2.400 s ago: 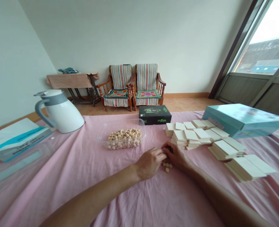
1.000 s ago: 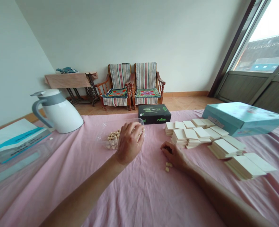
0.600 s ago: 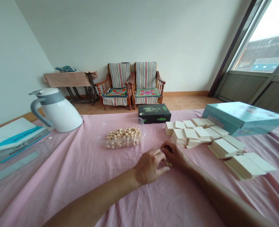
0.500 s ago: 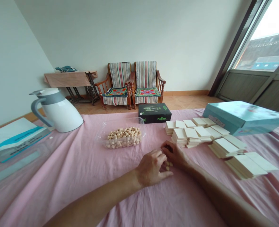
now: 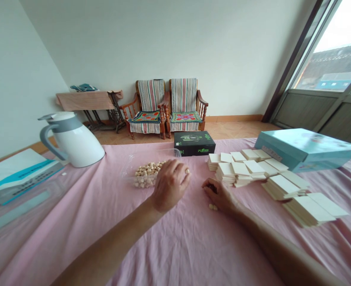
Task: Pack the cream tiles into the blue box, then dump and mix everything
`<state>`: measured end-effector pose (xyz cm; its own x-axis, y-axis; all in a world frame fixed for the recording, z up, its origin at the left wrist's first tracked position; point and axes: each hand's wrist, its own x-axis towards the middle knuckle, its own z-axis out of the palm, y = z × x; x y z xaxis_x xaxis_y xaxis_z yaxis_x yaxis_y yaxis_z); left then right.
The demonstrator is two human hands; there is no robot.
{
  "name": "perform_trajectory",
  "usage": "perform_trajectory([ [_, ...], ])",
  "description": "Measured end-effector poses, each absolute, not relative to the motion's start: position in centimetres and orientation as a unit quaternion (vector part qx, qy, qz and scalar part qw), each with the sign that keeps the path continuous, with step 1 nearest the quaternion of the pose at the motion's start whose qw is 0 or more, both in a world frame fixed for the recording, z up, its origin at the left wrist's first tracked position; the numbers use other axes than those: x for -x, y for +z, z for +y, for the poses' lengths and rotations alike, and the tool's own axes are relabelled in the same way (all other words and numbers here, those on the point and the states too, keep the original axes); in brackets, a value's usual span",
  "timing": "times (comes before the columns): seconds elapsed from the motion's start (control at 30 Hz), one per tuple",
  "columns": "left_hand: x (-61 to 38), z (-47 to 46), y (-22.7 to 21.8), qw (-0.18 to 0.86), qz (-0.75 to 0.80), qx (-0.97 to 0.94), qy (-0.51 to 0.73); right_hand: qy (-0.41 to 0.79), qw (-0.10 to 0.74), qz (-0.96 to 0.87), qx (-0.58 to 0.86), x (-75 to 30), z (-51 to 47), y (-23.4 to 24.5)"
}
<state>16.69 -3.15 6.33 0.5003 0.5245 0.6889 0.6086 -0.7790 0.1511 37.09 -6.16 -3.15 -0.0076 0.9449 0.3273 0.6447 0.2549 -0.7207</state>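
Note:
My left hand (image 5: 170, 186) is closed, and a small pale wooden piece (image 5: 187, 171) shows at its fingertips. It hovers over the near right side of a clear plastic tray (image 5: 128, 159), covering part of the heap of similar pieces (image 5: 147, 170) inside. To the right, my right hand (image 5: 220, 195) rests low over the pink cloth with its fingers curled in; whatever they hold is hidden. A couple of loose wooden pieces (image 5: 213, 207) lie on the cloth beside its near edge.
Stacks of thin pale boards (image 5: 285, 184) stand on the right, before a light blue box (image 5: 309, 149). A black box (image 5: 195, 143) sits behind the tray. At left are a white jug (image 5: 80, 141) and a white-and-blue package (image 5: 20, 174).
My left hand has moved left and away from my right hand to the tray. The right hand has stayed in place, and the loose pieces beside it show more clearly.

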Motion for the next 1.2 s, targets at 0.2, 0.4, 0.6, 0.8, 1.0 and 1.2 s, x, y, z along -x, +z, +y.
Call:
perform_trajectory([
  [0.2,-16.7,-3.3,6.3,-0.013,-0.244,0.885,-0.396,0.192,0.397,-0.684,0.581,-37.0,-6.3,-3.0],
  [0.4,-19.6,-5.4,1.4,-0.120,-0.144,0.959,-0.211,0.209,0.398,-0.686,0.572,-36.9,-6.5,-2.3],
  [0.6,-20.3,-5.8,-0.1,-0.121,-0.177,0.955,-0.205,0.209,0.398,-0.682,0.577,-36.9,-6.5,-2.6],
  [0.8,-18.2,-4.2,3.3,-0.036,-0.218,0.941,-0.257,0.206,0.395,-0.685,0.576,-37.0,-6.3,-2.8],
  [1.0,-16.2,-2.4,6.5,0.047,-0.325,0.841,-0.430,0.216,0.398,-0.669,0.589,-37.0,-6.3,-2.7],
  [1.2,-18.7,-4.8,3.0,-0.086,-0.125,0.962,-0.226,0.244,0.420,-0.654,0.580,-37.2,-6.2,-2.8],
])
